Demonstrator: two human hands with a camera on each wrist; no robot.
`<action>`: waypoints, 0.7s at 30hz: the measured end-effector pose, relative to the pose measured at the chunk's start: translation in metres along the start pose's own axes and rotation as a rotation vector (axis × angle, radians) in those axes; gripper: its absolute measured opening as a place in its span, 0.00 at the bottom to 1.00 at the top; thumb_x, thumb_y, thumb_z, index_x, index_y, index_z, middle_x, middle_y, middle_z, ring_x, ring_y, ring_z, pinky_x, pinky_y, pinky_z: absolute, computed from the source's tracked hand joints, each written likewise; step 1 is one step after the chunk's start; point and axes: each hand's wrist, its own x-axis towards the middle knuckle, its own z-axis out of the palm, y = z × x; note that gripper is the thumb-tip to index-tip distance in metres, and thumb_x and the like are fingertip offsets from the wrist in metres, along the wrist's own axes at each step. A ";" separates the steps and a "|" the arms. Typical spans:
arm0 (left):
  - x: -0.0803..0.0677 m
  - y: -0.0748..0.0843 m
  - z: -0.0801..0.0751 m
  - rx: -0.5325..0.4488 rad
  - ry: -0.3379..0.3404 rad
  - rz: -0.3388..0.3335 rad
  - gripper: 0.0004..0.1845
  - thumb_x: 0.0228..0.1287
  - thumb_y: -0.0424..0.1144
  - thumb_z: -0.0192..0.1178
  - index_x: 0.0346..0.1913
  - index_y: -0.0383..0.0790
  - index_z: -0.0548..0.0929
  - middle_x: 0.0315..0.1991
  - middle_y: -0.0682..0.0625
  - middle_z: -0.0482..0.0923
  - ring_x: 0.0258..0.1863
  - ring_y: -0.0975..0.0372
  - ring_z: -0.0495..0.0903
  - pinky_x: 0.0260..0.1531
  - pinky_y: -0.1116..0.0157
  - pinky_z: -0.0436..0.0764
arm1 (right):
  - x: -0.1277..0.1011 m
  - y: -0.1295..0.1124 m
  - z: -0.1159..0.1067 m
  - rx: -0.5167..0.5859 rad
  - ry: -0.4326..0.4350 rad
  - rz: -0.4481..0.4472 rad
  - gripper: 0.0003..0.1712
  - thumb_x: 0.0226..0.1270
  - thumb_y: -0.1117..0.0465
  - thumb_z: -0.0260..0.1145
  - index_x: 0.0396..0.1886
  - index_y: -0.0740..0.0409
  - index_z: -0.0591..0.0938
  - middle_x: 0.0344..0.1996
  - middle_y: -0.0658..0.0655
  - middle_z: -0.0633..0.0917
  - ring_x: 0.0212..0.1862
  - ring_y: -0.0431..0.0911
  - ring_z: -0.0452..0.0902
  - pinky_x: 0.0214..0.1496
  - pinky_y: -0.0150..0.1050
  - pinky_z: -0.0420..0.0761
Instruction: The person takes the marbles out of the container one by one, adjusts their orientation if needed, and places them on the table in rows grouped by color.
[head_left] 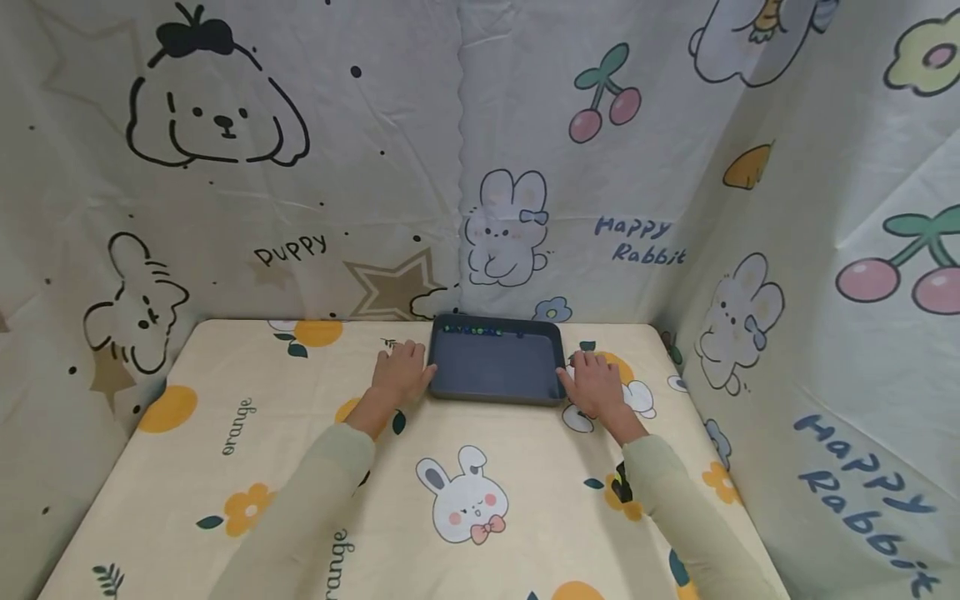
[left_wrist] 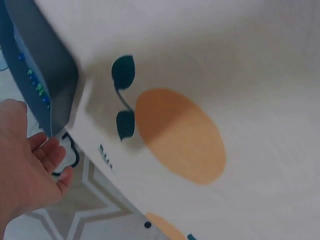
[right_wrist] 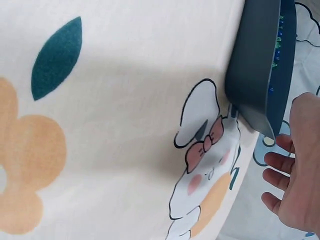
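A dark grey-blue tray point(head_left: 495, 397) lies at the far middle of the table, with several small green and blue beads point(head_left: 472, 330) in a row along its far wall. My left hand point(head_left: 401, 371) lies beside the tray's left side and my right hand point(head_left: 596, 383) beside its right side. Both have relaxed fingers and hold nothing. In the left wrist view the left hand point(left_wrist: 30, 170) is spread near the tray's corner point(left_wrist: 47, 75). In the right wrist view the right hand point(right_wrist: 295, 170) hovers by the tray's wall point(right_wrist: 252, 60). I cannot tell whether the thumbs touch the tray.
The table wears a cream cloth point(head_left: 225, 467) printed with oranges and rabbits. Cartoon-printed fabric walls point(head_left: 300, 167) close in the back, left and right. The tray sits close to the back wall.
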 end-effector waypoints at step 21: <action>0.010 0.004 0.019 0.104 -0.036 -0.022 0.31 0.77 0.54 0.48 0.67 0.29 0.67 0.60 0.38 0.69 0.60 0.49 0.68 0.61 0.47 0.67 | 0.008 0.003 0.020 -0.049 -0.085 0.005 0.27 0.75 0.43 0.56 0.57 0.62 0.72 0.55 0.66 0.74 0.57 0.61 0.68 0.58 0.60 0.65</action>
